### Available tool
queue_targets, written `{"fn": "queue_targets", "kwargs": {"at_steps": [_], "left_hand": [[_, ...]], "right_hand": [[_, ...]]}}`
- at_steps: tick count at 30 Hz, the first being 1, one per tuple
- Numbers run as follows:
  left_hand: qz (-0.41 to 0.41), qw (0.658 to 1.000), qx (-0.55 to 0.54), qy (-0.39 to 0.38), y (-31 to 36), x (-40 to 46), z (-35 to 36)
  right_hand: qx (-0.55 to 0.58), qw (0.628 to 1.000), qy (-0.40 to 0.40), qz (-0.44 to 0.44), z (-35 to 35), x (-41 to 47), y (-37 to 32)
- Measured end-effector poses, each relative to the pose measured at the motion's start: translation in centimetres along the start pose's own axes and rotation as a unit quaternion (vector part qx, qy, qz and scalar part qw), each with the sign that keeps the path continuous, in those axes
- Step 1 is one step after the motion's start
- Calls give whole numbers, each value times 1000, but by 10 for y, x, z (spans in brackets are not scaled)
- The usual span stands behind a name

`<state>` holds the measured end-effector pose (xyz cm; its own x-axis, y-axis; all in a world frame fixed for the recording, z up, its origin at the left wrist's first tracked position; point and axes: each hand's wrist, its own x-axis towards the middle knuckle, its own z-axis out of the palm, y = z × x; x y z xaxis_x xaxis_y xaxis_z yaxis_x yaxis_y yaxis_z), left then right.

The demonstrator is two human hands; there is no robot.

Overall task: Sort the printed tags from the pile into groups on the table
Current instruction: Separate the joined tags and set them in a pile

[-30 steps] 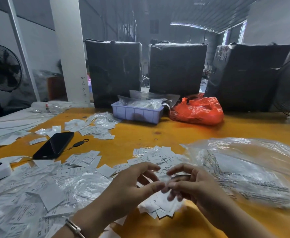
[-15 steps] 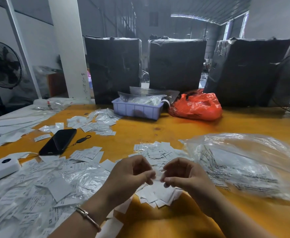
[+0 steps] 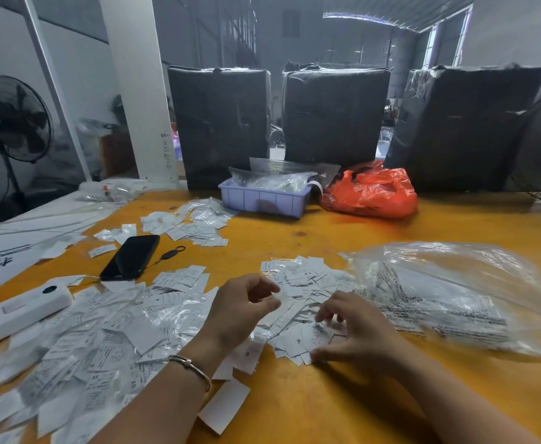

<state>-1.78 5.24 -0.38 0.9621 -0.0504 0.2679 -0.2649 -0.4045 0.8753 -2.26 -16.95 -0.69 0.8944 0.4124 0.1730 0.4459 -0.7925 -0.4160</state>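
Observation:
A pile of small white printed tags (image 3: 307, 283) lies on the orange table (image 3: 326, 405) in front of me. My left hand (image 3: 240, 306) hovers at the pile's left edge, thumb and forefinger curled and pinching a blurred white tag. Further right, my right hand (image 3: 355, 334) is lowered onto the pile with fingers spread and bent, fingertips touching the tags. A wide heap of tags mixed with clear sleeves (image 3: 96, 341) covers the near left. Two smaller groups lie further back, one beside the phone (image 3: 179, 280) and one in front of the tray (image 3: 195, 224).
A crumpled clear plastic bag (image 3: 448, 293) lies right of the pile. A black phone (image 3: 131, 257) and a white device (image 3: 19, 310) lie at left. A lilac tray (image 3: 262, 200), an orange bag (image 3: 371, 193) and black-wrapped bales (image 3: 333, 113) line the far edge.
Both hands were pinching one tag together above the pile. They have come apart: the right hand dropped onto the pile, the left stayed raised.

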Motion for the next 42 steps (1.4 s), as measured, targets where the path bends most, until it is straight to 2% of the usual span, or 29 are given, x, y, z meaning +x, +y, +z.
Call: {"fn": "queue_targets", "kwargs": {"at_steps": [10,14,20,25,30,33,36,42], "left_hand": [[17,999,37,-1,1,1,1],[0,1000,-6,3,0,2,0],[-38,997,-62,-36,2,1,-2],[-52,995,-62,-66,0,-1,2],[-56,995,-68,-57,2,0,1],[-44,997,-42,-50,6,-1,3],[-36,997,-23,-69,6,0,3],[-46,998,4,-48,2,5,5]], "right_hand": [[-30,999,-14,-1,0,1,-4],[-11,1000,2,2,6,2,0],[1,1000,3,-4,7,6,2],[9,1000,-17,-8,1,5,1],[81,994,-65,-32,-6,2,0],[46,992,-106,-53,-2,4,-1],[-16,992,-120,-32,2,9,-1],[1,995,-102,-21,4,17,0]]}}
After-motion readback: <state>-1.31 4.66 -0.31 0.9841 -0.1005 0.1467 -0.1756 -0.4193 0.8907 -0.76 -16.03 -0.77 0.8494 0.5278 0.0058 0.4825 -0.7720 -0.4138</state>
